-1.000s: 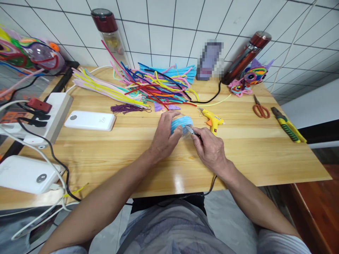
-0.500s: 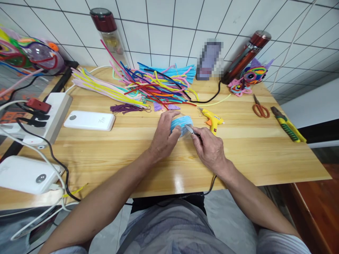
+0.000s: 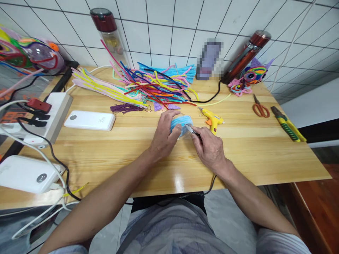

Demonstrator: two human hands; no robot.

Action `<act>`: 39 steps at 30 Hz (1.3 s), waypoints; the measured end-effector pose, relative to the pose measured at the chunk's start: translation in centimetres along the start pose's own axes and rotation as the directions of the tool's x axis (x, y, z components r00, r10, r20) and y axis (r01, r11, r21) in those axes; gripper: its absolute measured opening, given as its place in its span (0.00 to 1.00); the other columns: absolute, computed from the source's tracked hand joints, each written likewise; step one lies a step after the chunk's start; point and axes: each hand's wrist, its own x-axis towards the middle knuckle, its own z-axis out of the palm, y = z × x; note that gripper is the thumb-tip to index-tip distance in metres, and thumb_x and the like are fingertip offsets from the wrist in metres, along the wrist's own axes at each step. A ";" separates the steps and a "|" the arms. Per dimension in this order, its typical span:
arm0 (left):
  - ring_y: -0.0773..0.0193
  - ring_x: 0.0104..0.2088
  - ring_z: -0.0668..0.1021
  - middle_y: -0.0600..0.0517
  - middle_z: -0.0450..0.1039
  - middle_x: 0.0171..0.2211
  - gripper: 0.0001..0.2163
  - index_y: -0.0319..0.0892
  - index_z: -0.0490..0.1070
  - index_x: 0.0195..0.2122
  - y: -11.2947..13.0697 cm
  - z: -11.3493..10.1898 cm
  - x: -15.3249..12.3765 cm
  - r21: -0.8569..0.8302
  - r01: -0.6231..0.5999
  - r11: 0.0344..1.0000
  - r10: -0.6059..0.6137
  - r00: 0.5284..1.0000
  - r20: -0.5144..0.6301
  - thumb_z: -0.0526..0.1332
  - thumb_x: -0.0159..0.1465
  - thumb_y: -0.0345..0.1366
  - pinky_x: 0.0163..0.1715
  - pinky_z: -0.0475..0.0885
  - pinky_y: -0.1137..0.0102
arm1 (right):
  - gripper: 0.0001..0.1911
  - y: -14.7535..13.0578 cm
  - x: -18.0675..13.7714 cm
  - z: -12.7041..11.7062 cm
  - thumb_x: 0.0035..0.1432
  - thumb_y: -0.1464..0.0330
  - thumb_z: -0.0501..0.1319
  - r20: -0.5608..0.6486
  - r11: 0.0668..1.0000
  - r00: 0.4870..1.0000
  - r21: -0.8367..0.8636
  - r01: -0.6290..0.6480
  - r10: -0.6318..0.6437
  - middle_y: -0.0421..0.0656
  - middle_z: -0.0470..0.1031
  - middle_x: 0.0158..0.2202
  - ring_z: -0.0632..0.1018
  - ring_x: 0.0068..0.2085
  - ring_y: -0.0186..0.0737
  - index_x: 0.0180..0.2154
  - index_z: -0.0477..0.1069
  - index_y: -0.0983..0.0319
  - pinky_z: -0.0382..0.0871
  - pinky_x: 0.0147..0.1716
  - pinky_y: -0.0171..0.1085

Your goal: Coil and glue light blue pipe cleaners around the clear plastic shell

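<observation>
My left hand (image 3: 166, 132) is closed around the left side of a small rounded piece covered in light-blue strips (image 3: 182, 124), with clear plastic showing at its edge. My right hand (image 3: 209, 145) grips a small knife (image 3: 192, 130) with a silver blade and dark handle. The blade tip rests on the blue piece's right side. Whether it has cut in, I cannot tell. Beyond my right hand lies a yellow hot glue gun (image 3: 213, 120). Behind my left hand are purple pipe-cleaner pieces (image 3: 159, 106) and a dark purple tassel (image 3: 127, 108).
Colourful pipe cleaners (image 3: 159, 84) are heaped at the back. Scissors (image 3: 261, 109) and green-yellow pliers (image 3: 287, 125) lie at the right. A white power bank (image 3: 90, 120), a power strip (image 3: 57, 113) and cables occupy the left. A red thermos (image 3: 245, 58) and decorated figure (image 3: 254, 74) stand at the back right.
</observation>
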 end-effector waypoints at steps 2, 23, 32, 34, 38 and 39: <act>0.48 0.68 0.74 0.40 0.73 0.67 0.19 0.46 0.68 0.66 0.0 0.1 0.0 0.002 0.005 1.000 -0.005 1.000 -0.005 0.55 0.78 0.44 0.71 0.71 0.47 | 0.15 0.0 0.0 0.0 0.82 0.67 0.56 0.005 1.000 1.000 -0.012 -0.004 0.004 0.47 0.88 0.44 0.87 0.44 0.45 0.62 0.75 0.59 0.81 0.42 0.41; 0.48 0.66 0.76 0.39 0.75 0.64 0.18 0.43 0.69 0.64 -0.1 0.5 0.2 0.031 -0.006 0.999 0.008 0.999 -0.049 0.58 0.74 0.38 0.69 0.72 0.47 | 0.12 -0.4 0.5 -0.3 0.81 0.70 0.58 -0.054 0.998 0.998 0.050 0.032 -0.029 0.46 0.85 0.40 0.85 0.39 0.43 0.59 0.75 0.61 0.79 0.39 0.39; 0.50 0.65 0.77 0.41 0.77 0.63 0.18 0.44 0.69 0.63 -0.1 0.6 0.2 0.049 -0.004 0.999 0.008 0.998 -0.065 0.58 0.73 0.36 0.68 0.74 0.49 | 0.12 -0.5 0.5 -0.5 0.80 0.71 0.59 -0.055 0.998 0.998 0.055 0.033 -0.030 0.45 0.85 0.40 0.85 0.38 0.43 0.59 0.75 0.60 0.78 0.36 0.39; 0.50 0.65 0.77 0.40 0.76 0.63 0.18 0.44 0.69 0.63 -0.1 0.5 0.2 0.045 -0.004 0.999 0.007 0.998 -0.060 0.58 0.73 0.37 0.68 0.74 0.49 | 0.12 -0.5 0.4 -0.4 0.80 0.71 0.59 -0.050 0.998 0.998 0.054 0.032 -0.029 0.45 0.85 0.40 0.86 0.39 0.43 0.59 0.75 0.60 0.79 0.36 0.39; 0.49 0.65 0.77 0.40 0.76 0.63 0.18 0.43 0.69 0.63 -0.1 0.5 0.2 0.033 -0.012 0.999 0.014 0.998 -0.060 0.58 0.73 0.37 0.69 0.73 0.49 | 0.13 -0.3 0.3 -0.4 0.80 0.70 0.59 -0.039 0.998 0.999 0.059 0.024 -0.021 0.45 0.86 0.41 0.86 0.40 0.43 0.60 0.75 0.59 0.80 0.38 0.40; 0.49 0.65 0.76 0.40 0.76 0.63 0.18 0.43 0.69 0.63 -0.1 0.5 0.2 0.034 -0.011 0.999 0.013 0.998 -0.061 0.58 0.73 0.37 0.69 0.73 0.49 | 0.13 -0.3 0.3 -0.4 0.80 0.70 0.59 -0.040 0.998 0.999 0.059 0.020 -0.018 0.45 0.86 0.41 0.86 0.39 0.43 0.60 0.75 0.59 0.80 0.38 0.40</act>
